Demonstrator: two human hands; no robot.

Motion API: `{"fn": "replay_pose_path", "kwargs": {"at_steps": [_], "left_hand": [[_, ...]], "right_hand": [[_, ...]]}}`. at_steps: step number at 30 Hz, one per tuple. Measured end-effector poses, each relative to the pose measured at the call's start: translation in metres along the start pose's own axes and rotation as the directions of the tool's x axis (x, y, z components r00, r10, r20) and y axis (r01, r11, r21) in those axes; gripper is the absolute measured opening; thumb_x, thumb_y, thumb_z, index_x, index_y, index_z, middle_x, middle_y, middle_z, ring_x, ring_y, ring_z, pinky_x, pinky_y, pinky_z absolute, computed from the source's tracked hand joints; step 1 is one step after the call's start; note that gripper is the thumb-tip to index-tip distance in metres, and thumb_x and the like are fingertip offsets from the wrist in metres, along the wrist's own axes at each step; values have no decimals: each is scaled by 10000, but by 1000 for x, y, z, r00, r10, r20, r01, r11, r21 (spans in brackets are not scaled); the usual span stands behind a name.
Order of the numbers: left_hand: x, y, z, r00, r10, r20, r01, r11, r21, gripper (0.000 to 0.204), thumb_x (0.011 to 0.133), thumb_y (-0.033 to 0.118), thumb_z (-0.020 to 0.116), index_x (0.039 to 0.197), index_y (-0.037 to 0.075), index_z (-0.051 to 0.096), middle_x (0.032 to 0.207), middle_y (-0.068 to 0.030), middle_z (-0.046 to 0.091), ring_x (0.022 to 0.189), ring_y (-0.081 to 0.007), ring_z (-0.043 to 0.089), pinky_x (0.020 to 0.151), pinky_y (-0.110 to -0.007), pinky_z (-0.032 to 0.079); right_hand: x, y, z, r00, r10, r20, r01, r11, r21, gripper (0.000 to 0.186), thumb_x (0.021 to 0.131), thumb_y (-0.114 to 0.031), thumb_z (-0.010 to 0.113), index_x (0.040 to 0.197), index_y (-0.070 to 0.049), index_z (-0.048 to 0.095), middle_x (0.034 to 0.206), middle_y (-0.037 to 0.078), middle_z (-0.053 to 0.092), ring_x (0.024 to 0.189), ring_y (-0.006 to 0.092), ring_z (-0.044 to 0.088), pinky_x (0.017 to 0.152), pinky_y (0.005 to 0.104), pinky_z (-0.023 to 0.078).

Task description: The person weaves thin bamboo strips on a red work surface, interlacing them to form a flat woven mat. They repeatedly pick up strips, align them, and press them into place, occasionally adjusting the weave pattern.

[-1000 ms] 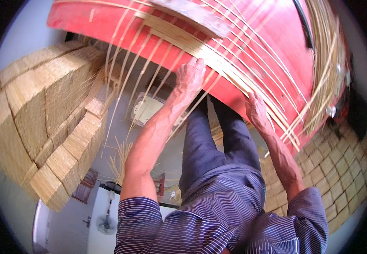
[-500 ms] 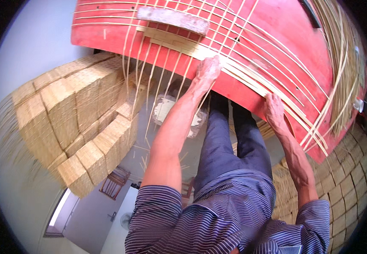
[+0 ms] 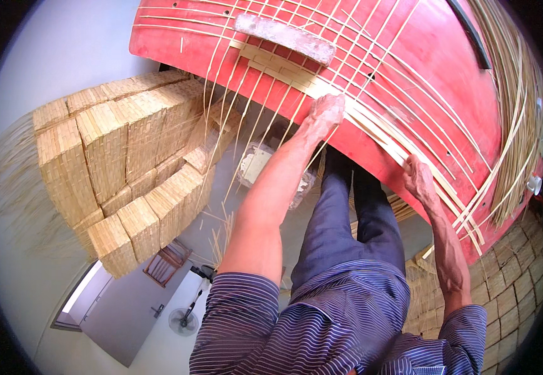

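Note:
A partly woven lattice of pale flat strips (image 3: 293,76) lies along the near edge of a red board (image 3: 371,156). My left hand (image 3: 326,111) is closed on the strips at the right end of the dense woven band. Farther right along the same edge, the curled fingers of my right hand (image 3: 418,175) are closed on the long crosswise strips (image 3: 387,140). A worn oblong block (image 3: 286,39) rests across the weave, beyond my left hand. Several lengthwise strip ends hang off the board's near edge.
A thick bundle of loose strips (image 3: 514,119) lies at the board's right side, near a dark bar (image 3: 470,31). Stacked woven bundles (image 3: 102,156) stand at left, and more (image 3: 512,281) at lower right. A stool (image 3: 166,264) and fan (image 3: 184,320) show below left.
The view has shifted and turned slightly, so the board sits farther right. Both hands keep about the same places along the strips.

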State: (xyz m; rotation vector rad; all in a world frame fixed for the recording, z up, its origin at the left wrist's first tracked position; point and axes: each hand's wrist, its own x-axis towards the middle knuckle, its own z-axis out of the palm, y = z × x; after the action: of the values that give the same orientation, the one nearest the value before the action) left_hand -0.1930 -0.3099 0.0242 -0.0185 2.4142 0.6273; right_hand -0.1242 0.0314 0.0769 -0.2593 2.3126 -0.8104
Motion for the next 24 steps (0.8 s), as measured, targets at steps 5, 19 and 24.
{"fn": "replay_pose_path", "kwargs": {"at_steps": [5, 19, 24], "left_hand": [[-1, 0, -3, 1000, -14, 1, 14, 1000, 11, 203, 859, 191, 549, 965, 56, 657, 919, -218, 694, 897, -401, 678, 770, -508, 541], [9, 10, -18, 999, -9, 50, 3, 994, 114, 169, 813, 107, 572, 852, 35, 720, 905, -222, 703, 887, -374, 702, 738, -488, 556], [10, 16, -23, 997, -25, 74, 16, 992, 122, 182, 829, 115, 572, 899, 45, 725, 928, -212, 708, 911, -364, 701, 747, -487, 554]], "right_hand": [[49, -66, -11, 993, -16, 115, -1, 990, 144, 305, 864, -250, 588, 869, 54, 614, 749, 257, 613, 696, 416, 601, 638, 470, 453], [103, -56, 40, 986, -131, 104, 144, 981, -132, 197, 890, -244, 600, 803, -69, 629, 665, 212, 606, 671, 430, 615, 592, 516, 463], [104, -47, 42, 985, -126, 118, 145, 975, -166, 214, 885, -237, 601, 773, -53, 603, 655, 227, 587, 665, 439, 601, 584, 515, 453]]}}
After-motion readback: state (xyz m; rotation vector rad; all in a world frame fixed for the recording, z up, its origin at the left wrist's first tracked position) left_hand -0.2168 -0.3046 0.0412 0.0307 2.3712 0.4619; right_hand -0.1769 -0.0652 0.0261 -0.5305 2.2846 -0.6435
